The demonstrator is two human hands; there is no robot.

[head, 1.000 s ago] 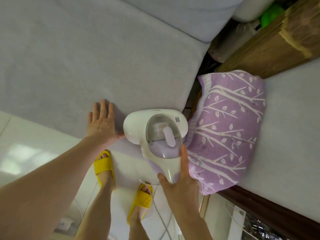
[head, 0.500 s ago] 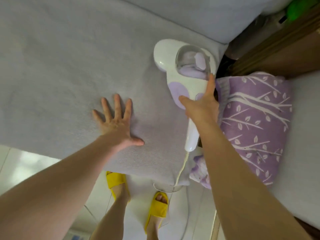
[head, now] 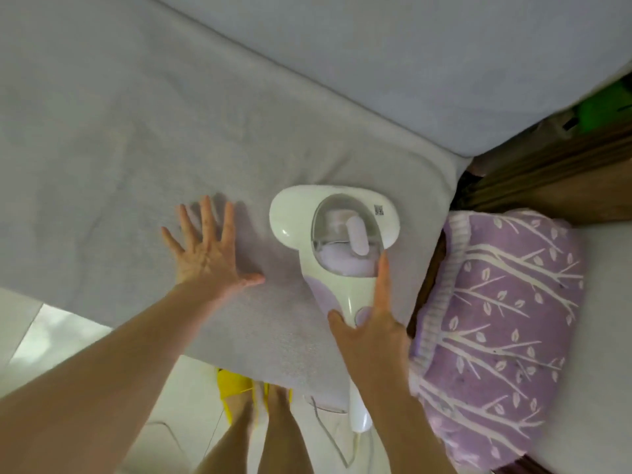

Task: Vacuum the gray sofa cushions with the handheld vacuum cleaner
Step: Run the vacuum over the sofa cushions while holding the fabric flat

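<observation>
Mid-stroke beside the purple pillow (head: 506, 316), right hand (head: 371, 331) grips the vacuum (head: 333, 234), left hand (head: 207, 254) spread flat on the seat cushion (head: 119, 148); next, probably an adjacent strip.

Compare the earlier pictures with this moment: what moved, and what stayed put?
The vacuum, gripped by the right hand, went up the gray seat cushion toward the backrest, then came back toward the front edge. The left hand stays flat on the cushion; the purple pillow is unmoved.

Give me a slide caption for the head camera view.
Right hand runs the vacuum over the gray cushion; left hand presses it flat.
</observation>
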